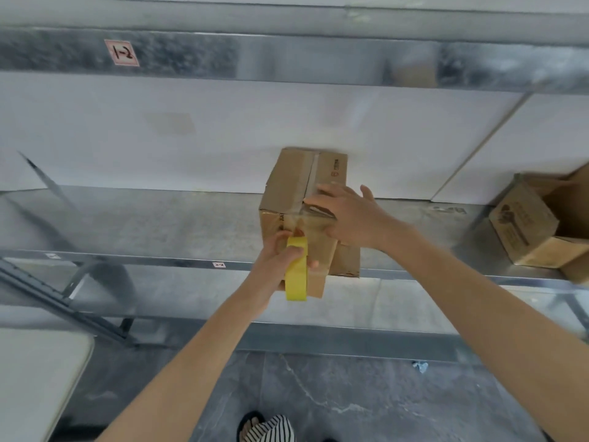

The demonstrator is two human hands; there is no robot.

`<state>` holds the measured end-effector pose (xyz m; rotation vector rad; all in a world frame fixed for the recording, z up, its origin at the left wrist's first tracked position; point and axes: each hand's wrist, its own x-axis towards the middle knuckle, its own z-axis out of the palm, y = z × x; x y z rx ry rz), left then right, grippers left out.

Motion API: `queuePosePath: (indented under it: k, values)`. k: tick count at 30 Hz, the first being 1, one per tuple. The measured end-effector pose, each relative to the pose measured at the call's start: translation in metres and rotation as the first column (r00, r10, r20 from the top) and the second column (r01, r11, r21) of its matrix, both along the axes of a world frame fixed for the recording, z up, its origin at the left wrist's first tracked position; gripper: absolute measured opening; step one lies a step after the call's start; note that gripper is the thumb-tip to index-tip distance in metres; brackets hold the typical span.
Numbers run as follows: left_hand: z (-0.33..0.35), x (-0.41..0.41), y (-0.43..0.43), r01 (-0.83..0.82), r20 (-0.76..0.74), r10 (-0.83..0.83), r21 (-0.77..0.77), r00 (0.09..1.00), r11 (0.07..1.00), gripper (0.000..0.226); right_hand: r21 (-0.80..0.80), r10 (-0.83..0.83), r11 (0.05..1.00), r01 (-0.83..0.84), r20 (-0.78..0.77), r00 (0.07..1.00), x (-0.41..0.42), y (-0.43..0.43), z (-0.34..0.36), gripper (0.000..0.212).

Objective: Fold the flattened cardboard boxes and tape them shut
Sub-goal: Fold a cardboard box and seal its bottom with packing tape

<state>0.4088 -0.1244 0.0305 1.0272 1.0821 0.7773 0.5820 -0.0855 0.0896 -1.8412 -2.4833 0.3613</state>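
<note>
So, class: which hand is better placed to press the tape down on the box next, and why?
Probably the right hand. It already lies on top of the box with its fingers straight. The left hand is occupied: it grips the yellow tape roll at the box's near face.

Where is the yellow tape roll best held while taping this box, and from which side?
Probably round its rim, from the left, as the left hand does: the yellow tape roll stands on edge, flat face toward that side, and its tape runs up onto the box.
</note>
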Motion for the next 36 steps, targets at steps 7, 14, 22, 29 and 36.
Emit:
queuePosePath:
  k: [7, 14, 22, 29, 36]
  values:
    - [-0.006, 0.004, -0.010, -0.048, -0.059, 0.051, 0.046, 0.997, 0.998, 0.029, 0.187, 0.081, 0.980, -0.067, -0.067, 0.994, 0.009, 0.009, -0.026, 0.057]
    - [-0.018, 0.021, -0.009, -0.029, 0.029, 0.030, -0.023, 0.999, 0.999, 0.026, 0.091, 0.110, 0.990, -0.104, -0.069, 0.991, 0.029, 0.013, -0.020, 0.059]
    - [-0.032, 0.060, -0.015, -0.187, 0.217, 0.205, -0.101, 0.954, 0.977, 0.018, 0.233, 0.043, 0.972, 0.000, -0.181, 0.983, 0.043, 0.002, -0.043, 0.058]
    - [-0.038, 0.071, -0.004, -0.258, 0.238, 0.287, -0.146, 0.928, 0.955, 0.028, 0.166, -0.245, 0.935, 0.314, -0.339, 0.909, 0.078, -0.012, -0.091, 0.075]
    - [-0.047, 0.076, -0.001, -0.285, 0.141, 0.287, -0.038, 0.947, 0.958, 0.014, -0.046, -0.500, 0.862, 0.504, -0.228, 0.835, 0.117, -0.009, -0.148, 0.058]
